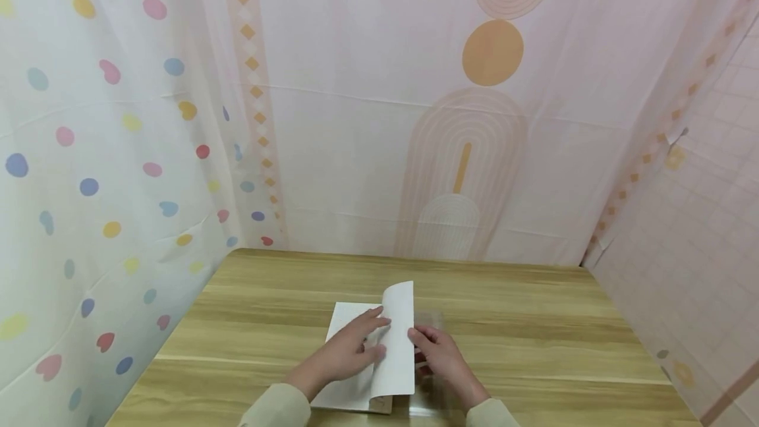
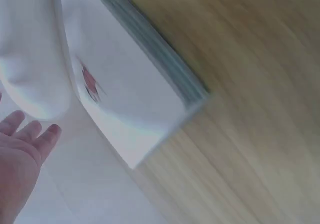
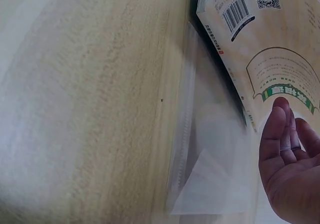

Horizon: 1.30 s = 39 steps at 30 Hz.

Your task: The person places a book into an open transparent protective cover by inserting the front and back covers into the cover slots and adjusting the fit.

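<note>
Between the side edges of the table, well short of the far one, a book is being held open; its cover is being pinched by the right hand above a clear plastic sleeve. The left hand's fingers are being held apart.

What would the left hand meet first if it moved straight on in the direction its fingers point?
The left hand would probably meet the raised, curved white paper sheet first; depth is unclear, so they may already touch.
</note>
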### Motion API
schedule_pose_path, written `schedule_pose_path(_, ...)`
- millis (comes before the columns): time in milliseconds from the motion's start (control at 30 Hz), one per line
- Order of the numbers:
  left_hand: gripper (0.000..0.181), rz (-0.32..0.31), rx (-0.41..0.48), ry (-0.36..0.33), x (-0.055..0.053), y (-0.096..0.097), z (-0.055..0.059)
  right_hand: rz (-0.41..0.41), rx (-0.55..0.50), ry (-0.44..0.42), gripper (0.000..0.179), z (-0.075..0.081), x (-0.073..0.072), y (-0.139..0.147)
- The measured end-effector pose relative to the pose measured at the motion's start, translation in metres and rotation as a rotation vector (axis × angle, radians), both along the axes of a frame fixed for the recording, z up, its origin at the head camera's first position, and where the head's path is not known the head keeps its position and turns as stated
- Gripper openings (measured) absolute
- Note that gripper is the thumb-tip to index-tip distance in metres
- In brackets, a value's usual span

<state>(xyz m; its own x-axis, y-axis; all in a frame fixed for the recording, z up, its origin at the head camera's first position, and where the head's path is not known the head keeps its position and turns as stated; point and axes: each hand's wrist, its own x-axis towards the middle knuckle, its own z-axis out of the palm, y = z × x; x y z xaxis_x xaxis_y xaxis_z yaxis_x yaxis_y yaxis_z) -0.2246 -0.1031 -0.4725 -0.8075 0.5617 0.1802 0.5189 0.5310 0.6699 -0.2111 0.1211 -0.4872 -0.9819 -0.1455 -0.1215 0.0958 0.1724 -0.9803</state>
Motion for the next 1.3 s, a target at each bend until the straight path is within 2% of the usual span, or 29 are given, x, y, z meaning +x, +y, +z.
schedule_pose_path(133, 0.057, -0.077, -0.077, 0.001, 0.002, 0.009, 0.000, 0.016, -0.030, 0.005, 0.053, 0.001, 0.000, -0.001)
schedule_pose_path(267, 0.059, -0.105, -0.132, -0.002, 0.002, 0.013, -0.003, 0.028, -0.029, 0.026, 0.050, 0.000, 0.001, 0.001)
schedule_pose_path(333, 0.059, -0.103, -0.161, 0.006, 0.002, 0.013, -0.004, 0.001, 0.043, 0.102, 0.044, -0.003, 0.003, 0.003)
schedule_pose_path(400, 0.058, -0.097, -0.177, 0.023, 0.002, 0.013, -0.006, -0.014, 0.239, 0.268, 0.034, -0.006, 0.004, 0.006)
schedule_pose_path(500, 0.057, -0.089, -0.194, 0.049, 0.003, 0.013, -0.009, -0.007, 0.692, 0.554, 0.025, -0.014, 0.006, 0.009)
schedule_pose_path(567, 0.056, -0.085, -0.201, 0.055, 0.003, 0.014, -0.010, 0.065, 0.936, 0.688, 0.030, -0.019, 0.007, 0.010)
schedule_pose_path(600, 0.056, -0.084, -0.204, 0.051, 0.003, 0.014, -0.011, 0.128, 1.007, 0.710, 0.035, -0.022, 0.009, 0.010)
schedule_pose_path(700, 0.056, -0.081, -0.211, 0.043, 0.004, 0.014, -0.013, 0.292, 1.093, 0.655, 0.050, -0.025, 0.015, 0.010)
schedule_pose_path(800, 0.056, -0.075, -0.219, 0.039, 0.004, 0.015, -0.015, 0.361, 1.128, 0.571, 0.055, -0.024, 0.020, 0.009)
schedule_pose_path(1067, 0.055, -0.045, -0.254, 0.027, 0.006, 0.017, -0.014, 0.406, 1.171, 0.496, 0.059, -0.016, 0.022, 0.017)
schedule_pose_path(1300, 0.055, -0.020, -0.296, 0.028, 0.007, 0.020, -0.015, 0.401, 1.102, 0.479, 0.061, -0.014, 0.021, 0.035)
